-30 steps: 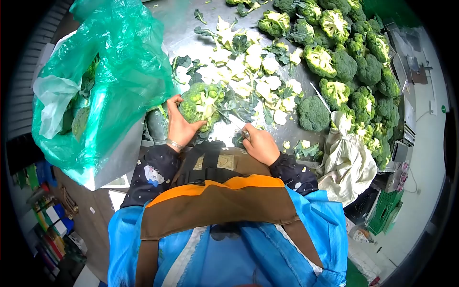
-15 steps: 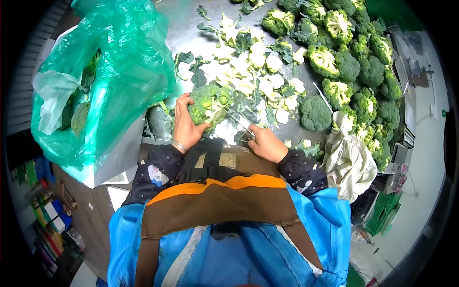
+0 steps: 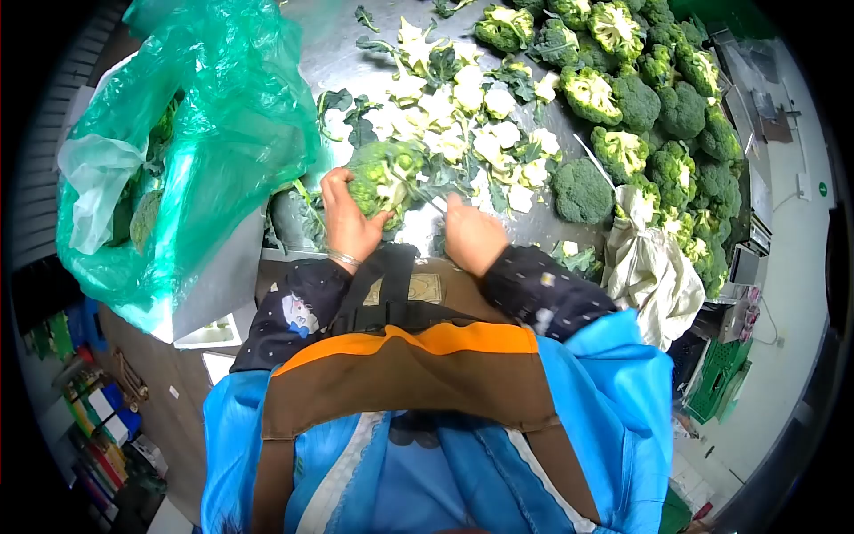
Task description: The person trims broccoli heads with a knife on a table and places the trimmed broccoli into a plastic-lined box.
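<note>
My left hand [image 3: 350, 218] is closed around a broccoli head [image 3: 384, 178], its cut stem side turned toward my right hand. In my right hand [image 3: 473, 235] is a knife [image 3: 436, 203]; only a short, blurred part of the blade shows, touching or very close to the stem side of the broccoli. The fingers of that hand cover the handle. Just beyond both hands lies a spread of pale stem pieces [image 3: 445, 111] and torn leaves [image 3: 360, 125] on the metal table [image 3: 347, 53].
A green plastic bag [image 3: 231, 116] with broccoli inside stands at the left. Many broccoli heads [image 3: 680, 111] are piled along the right, and a single head [image 3: 583, 191] lies nearer. A whitish cloth bag [image 3: 654, 276] hangs at the table's right front edge.
My right hand has moved up and slightly left with the knife, closer to the broccoli. The broccoli in my left hand has tipped a little. The whole view has shifted slightly.
</note>
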Motion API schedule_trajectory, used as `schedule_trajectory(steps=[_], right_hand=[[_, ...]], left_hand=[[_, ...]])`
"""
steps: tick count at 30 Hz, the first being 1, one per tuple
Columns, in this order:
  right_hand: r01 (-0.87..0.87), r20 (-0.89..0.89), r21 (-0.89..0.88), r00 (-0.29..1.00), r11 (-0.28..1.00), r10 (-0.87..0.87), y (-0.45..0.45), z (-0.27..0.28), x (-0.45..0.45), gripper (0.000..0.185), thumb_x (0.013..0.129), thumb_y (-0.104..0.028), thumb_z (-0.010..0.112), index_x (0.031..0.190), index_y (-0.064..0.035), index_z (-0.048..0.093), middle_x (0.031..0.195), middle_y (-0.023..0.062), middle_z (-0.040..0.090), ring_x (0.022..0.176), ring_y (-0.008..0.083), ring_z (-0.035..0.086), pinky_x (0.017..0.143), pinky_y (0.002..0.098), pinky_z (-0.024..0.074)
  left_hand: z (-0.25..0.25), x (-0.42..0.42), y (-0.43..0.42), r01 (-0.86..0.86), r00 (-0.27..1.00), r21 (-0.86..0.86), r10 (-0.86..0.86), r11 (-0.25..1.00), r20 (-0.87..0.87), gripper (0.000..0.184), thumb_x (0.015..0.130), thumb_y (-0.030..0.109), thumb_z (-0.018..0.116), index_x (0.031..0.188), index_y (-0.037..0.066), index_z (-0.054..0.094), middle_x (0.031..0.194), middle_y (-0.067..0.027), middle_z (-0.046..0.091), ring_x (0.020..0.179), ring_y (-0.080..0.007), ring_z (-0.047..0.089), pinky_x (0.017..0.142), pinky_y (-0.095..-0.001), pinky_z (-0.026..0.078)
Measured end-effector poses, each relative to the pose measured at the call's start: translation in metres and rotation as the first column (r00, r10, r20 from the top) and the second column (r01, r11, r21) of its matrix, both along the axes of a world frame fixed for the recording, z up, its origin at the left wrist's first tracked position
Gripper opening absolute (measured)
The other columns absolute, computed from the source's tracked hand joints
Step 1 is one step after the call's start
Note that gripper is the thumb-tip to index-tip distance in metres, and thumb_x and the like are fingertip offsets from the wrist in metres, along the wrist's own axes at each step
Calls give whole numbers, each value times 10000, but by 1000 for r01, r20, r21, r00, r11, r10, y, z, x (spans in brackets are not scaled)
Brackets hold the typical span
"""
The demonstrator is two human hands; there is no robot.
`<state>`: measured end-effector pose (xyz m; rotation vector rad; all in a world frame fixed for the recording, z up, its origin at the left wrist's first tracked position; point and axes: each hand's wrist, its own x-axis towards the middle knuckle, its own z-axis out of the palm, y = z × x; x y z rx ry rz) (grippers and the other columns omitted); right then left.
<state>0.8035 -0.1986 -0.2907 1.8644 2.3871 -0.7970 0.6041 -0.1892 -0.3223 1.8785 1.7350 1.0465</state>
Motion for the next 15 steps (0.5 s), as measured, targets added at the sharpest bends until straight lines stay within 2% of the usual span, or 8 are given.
schedule_trajectory(steps=[3, 6, 8, 10, 13, 14, 15], right_hand=[[80, -26, 36, 997, 996, -79, 10, -5, -18, 194, 785, -49, 489, 955, 33, 443, 716, 238, 627, 695, 418, 632, 618, 503, 493], [193, -161, -29, 968, 981, -195, -7, -16, -12, 290, 784, -89, 535, 1034, 14, 431, 731, 237, 628, 701, 433, 623, 628, 529, 470], [228, -172, -34, 958, 973, -230, -4, -26, -10, 300, 786, -95, 540, 1048, 4, 431, 757, 243, 632, 726, 437, 622, 648, 533, 470], [268, -158, -84, 947, 960, -278, 1, -26, -13, 317, 790, -107, 545, 1072, -9, 438, 799, 256, 635, 782, 436, 621, 688, 533, 469], [303, -250, -45, 919, 952, -304, 3, -33, -25, 308, 778, -87, 562, 1046, 16, 451, 793, 291, 611, 784, 464, 593, 704, 507, 463], [318, -289, -137, 893, 938, -344, 10, -43, -25, 345, 779, -96, 536, 1089, 39, 468, 828, 295, 621, 829, 458, 605, 755, 496, 469], [417, -376, -148, 815, 897, -441, 16, -68, -25, 402, 769, -94, 538, 1133, 67, 477, 863, 305, 618, 864, 459, 600, 784, 465, 469]], left_hand=[[1, 0, 2, -72, 995, -58, 76, 996, 70, 782, 504, 62, 859, 1088, 4, 342, 1089, -178, 390, 1028, -362, 427, 902, -403, 368], [-3, -6, 3, -102, 979, -133, 123, 986, 165, 790, 521, 80, 868, 1096, 6, 332, 1093, -160, 388, 1034, -332, 426, 915, -388, 366], [-4, -8, 5, -111, 967, -161, 144, 981, 210, 799, 522, 111, 876, 1092, 5, 326, 1085, -157, 386, 1037, -315, 419, 927, -382, 361], [-8, -7, 6, -144, 960, -171, 180, 975, 215, 815, 515, 131, 883, 1092, 3, 322, 1082, -157, 385, 1041, -310, 415, 929, -379, 358], [-14, -2, 9, -207, 949, -178, 242, 962, 204, 844, 516, 165, 894, 1099, -1, 307, 1078, -157, 382, 1045, -302, 406, 933, -378, 350], [-15, 1, 9, -233, 948, -172, 263, 957, 180, 845, 521, 168, 894, 1102, -1, 303, 1077, -159, 381, 1045, -301, 406, 934, -379, 348], [-15, 3, 10, -257, 946, -160, 282, 953, 157, 846, 526, 170, 893, 1105, -1, 300, 1077, -161, 380, 1045, -300, 405, 935, -380, 347]])
